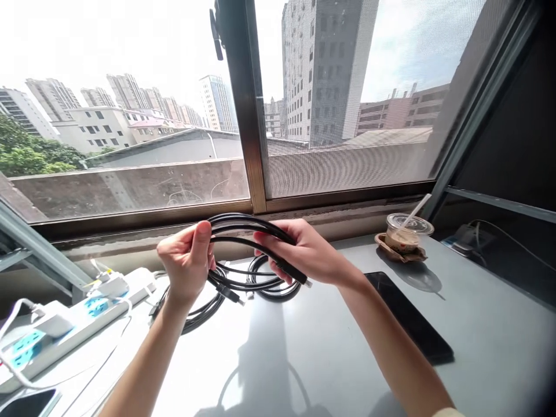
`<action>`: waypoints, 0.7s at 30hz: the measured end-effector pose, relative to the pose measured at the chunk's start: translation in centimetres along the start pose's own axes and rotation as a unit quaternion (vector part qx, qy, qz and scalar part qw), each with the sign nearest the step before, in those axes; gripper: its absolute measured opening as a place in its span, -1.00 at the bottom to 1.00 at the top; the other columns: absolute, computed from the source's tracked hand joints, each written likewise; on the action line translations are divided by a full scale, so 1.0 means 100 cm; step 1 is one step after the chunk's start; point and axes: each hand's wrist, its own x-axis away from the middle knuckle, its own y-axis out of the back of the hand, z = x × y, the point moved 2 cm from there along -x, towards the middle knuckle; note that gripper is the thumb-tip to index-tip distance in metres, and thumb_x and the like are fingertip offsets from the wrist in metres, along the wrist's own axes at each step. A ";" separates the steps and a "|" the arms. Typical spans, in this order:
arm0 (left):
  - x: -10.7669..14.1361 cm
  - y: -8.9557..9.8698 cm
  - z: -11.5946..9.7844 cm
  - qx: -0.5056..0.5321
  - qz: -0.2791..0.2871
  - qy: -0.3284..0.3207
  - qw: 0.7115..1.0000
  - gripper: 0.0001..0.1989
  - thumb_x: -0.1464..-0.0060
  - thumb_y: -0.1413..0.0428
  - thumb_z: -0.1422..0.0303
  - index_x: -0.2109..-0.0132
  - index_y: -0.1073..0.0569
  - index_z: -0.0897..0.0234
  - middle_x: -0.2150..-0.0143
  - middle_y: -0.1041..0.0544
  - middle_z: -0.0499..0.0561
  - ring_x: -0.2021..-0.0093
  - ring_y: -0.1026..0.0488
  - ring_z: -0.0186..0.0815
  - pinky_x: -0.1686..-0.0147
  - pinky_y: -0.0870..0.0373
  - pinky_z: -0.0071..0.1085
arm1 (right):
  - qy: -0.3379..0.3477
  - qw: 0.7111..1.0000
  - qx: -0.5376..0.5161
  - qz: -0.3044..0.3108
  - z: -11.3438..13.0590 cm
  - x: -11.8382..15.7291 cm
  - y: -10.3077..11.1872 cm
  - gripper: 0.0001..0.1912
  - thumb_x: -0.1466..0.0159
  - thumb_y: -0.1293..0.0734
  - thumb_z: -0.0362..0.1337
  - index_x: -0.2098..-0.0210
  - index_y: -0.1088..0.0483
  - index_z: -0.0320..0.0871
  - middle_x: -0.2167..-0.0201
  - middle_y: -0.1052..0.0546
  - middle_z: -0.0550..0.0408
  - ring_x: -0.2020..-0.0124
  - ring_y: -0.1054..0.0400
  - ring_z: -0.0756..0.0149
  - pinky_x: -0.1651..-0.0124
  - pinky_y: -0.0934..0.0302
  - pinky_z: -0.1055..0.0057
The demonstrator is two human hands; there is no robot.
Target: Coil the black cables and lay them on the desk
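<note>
A black cable (237, 240) is held in loops between my two hands, above the table (334, 347). My left hand (189, 258) is closed round the left side of the loops, thumb on top. At the right side, my right hand (299, 249) grips the coil, with one end's connector (295, 273) sticking out below the fingers. Another plug (232, 294) hangs down near my left hand. Behind and below lie more coiled black cables (204, 315) on the table, partly hidden by the hands and the held loops.
A white power strip (82, 324) with plugged-in chargers and white leads runs along the left. At the right are a lidded drink cup (406, 231) with a straw and a black flat device (408, 315). A phone (32, 403) shows at the lower left. Windows (347, 116) stand behind.
</note>
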 end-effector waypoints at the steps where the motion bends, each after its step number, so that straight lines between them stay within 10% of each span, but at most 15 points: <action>1: -0.002 0.000 0.000 0.007 0.007 0.021 1.000 -0.44 0.00 -0.12 0.00 0.71 -0.18 0.28 0.79 -0.13 -0.16 0.84 -0.08 -0.50 0.89 0.01 -0.50 | 0.005 1.000 0.002 -0.006 0.000 0.000 0.000 -0.68 -0.24 -0.28 -0.02 0.33 -0.30 -0.19 0.62 -0.31 0.27 0.69 -0.21 0.55 0.69 -0.04 0.62; 6: -0.004 -0.007 -0.005 0.052 0.050 0.213 0.974 -0.38 0.03 -0.13 -0.04 0.72 -0.04 0.24 0.82 -0.02 -0.19 0.84 0.04 -0.56 0.86 0.16 -0.53 | 0.064 0.985 0.129 -0.098 -0.001 0.001 0.001 -0.57 -0.25 -0.28 -0.03 -0.01 -0.18 -0.10 0.51 -0.35 0.26 0.56 -0.26 0.50 0.44 -0.25 0.52; 9: -0.001 -0.012 -0.011 0.112 0.081 0.305 0.942 -0.37 -0.01 -0.12 -0.01 0.70 0.04 0.24 0.83 0.04 -0.21 0.83 0.10 -0.58 0.83 0.20 -0.55 | 0.136 0.918 0.327 -0.181 -0.002 0.000 0.001 -0.50 -0.22 -0.34 -0.18 -0.10 -0.17 -0.09 0.21 -0.44 0.10 0.36 -0.35 0.42 0.25 -0.29 0.45; 14: 0.001 -0.014 -0.026 0.183 0.135 0.382 0.896 -0.42 -0.07 -0.08 0.04 0.65 0.02 0.24 0.83 0.07 -0.24 0.83 0.17 -0.60 0.85 0.21 -0.59 | 0.215 0.817 0.489 -0.215 -0.005 -0.004 -0.001 -0.65 -0.36 -0.18 -0.23 -0.12 -0.29 -0.03 0.07 -0.43 0.10 0.34 -0.37 0.46 0.27 -0.28 0.51; 21: -0.004 -0.013 -0.024 0.206 0.165 0.423 0.867 -0.58 -0.05 -0.11 0.08 0.57 -0.17 0.23 0.77 0.07 -0.27 0.82 0.26 -0.60 0.88 0.30 -0.58 | 0.174 0.783 0.528 -0.279 -0.008 -0.009 0.005 -0.63 -0.39 -0.10 -0.15 -0.08 -0.39 0.02 0.05 -0.48 0.14 0.29 -0.38 0.48 0.35 -0.18 0.57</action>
